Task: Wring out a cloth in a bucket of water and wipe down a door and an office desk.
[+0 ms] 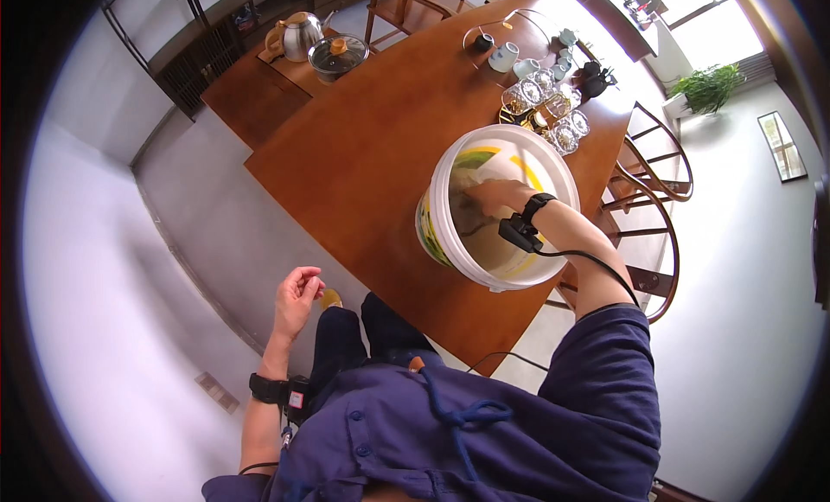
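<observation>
A large white plastic bucket (pixel 439 204) with yellow and green print stands near the front right of the brown wooden table. My right hand (pixel 494 196) reaches down inside it, and its fingertips are lost against the dim, greyish contents. What lies at the bottom is too unclear to name, and whether my fingers grip anything is hidden. Out past the table's left edge, my left hand (pixel 299 293) hangs in the air, fingers curled together and thumb close to them, with nothing seen in it. Black straps circle both my wrists.
Beyond the bucket, several clear glass cups (pixel 545 91) and pale ceramic cups (pixel 504 58) crowd the wooden table (pixel 363 173). A steel kettle (pixel 298 37) and a glass-lidded pot (pixel 338 55) stand at the far left. Wooden chairs (pixel 653 208) line the right side.
</observation>
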`<state>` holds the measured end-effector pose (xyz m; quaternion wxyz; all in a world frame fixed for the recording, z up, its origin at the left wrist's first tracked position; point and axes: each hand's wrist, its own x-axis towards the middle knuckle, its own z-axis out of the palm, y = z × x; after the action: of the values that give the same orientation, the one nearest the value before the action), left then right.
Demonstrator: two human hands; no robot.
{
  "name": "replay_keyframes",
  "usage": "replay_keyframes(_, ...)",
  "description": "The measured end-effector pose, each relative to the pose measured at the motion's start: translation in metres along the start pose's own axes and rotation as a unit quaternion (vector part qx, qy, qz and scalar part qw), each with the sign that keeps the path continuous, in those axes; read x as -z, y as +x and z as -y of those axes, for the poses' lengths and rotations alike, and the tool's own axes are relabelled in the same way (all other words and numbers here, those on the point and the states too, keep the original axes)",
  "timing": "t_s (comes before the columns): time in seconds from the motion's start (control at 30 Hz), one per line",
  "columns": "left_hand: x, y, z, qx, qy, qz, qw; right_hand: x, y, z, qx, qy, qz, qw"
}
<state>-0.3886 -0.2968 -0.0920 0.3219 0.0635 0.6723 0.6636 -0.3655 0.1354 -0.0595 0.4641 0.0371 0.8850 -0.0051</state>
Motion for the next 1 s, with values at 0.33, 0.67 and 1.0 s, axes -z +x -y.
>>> replay_keyframes(0.33, -0.052, 0.041, -0.099, -0.083, 0.041, 0.053, 0.994, 0.046, -0.086, -0.02, 0.097, 0.092, -0.231, 0.964)
replay_keyframes(0.67, -0.153, 0.034, -0.179, -0.133, -0.029, 0.211, 0.968, -0.024, 0.012, 0.031, 0.043, 0.135, -0.04, 0.989)
replay_keyframes(1.0, -0.24, 0.094, -0.153, 0.318, -0.157, 0.279, 0.892, 0.014, -0.165, 0.008, 0.147, 0.255, -0.389, 0.873)
